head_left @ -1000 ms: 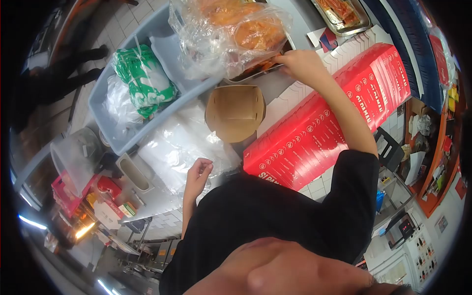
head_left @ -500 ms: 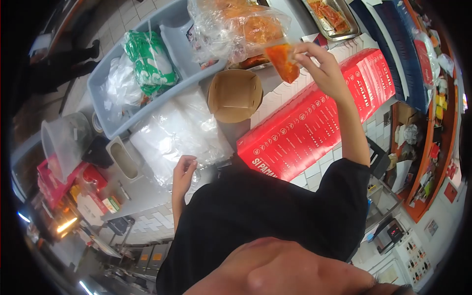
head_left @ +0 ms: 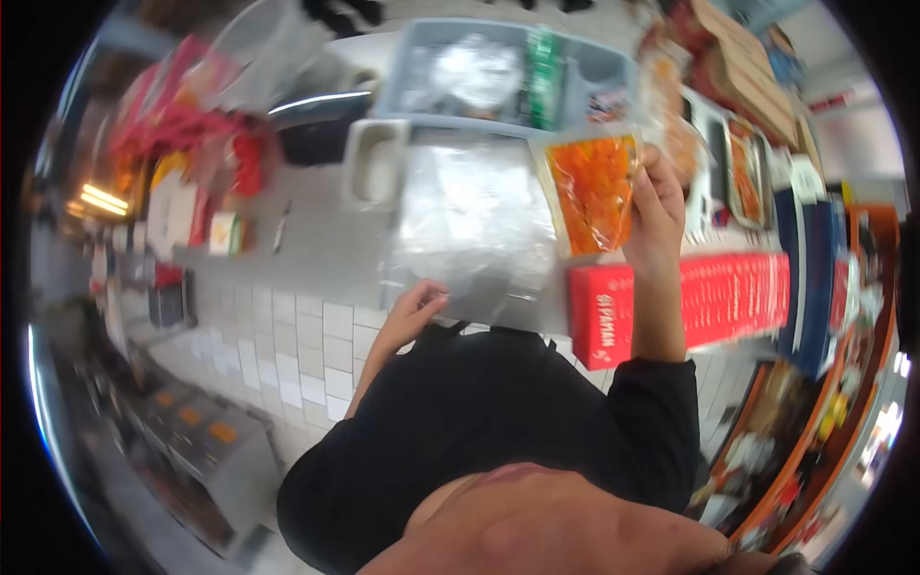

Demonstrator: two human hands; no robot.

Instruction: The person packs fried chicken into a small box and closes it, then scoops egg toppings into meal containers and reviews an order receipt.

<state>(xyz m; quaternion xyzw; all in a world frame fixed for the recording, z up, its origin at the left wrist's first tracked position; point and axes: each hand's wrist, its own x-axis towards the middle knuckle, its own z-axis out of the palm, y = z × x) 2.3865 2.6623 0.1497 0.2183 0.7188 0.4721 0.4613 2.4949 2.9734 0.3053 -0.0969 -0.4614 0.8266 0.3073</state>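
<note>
My right hand (head_left: 659, 203) pinches the upper right edge of a clear packet of orange sauce (head_left: 592, 187), lifted above the table. The packet's broad face is turned to me, and the grip is partly hidden behind it. Close below the packet lies a long red printed box (head_left: 709, 297). At the table's near edge my left hand (head_left: 414, 314) holds nothing, its fingers loosely bent and a little apart. It is nearest to a stack of clear plastic bags (head_left: 470, 211) lying flat; whether it touches them I cannot tell.
Behind the bags stands a blue-grey tub (head_left: 402, 72) holding white and green plastic packs. Beside it is a small beige container (head_left: 376, 163). A metal tray (head_left: 746, 172) with orange packets lies at the right, near dark blue boxes (head_left: 807, 278). A small knife-like item (head_left: 282, 226) lies left.
The view has swung round to the right and blurred. My right hand has brought the sauce packet nearer, and its broad face now shows. The brown paper box is no longer visible.
</note>
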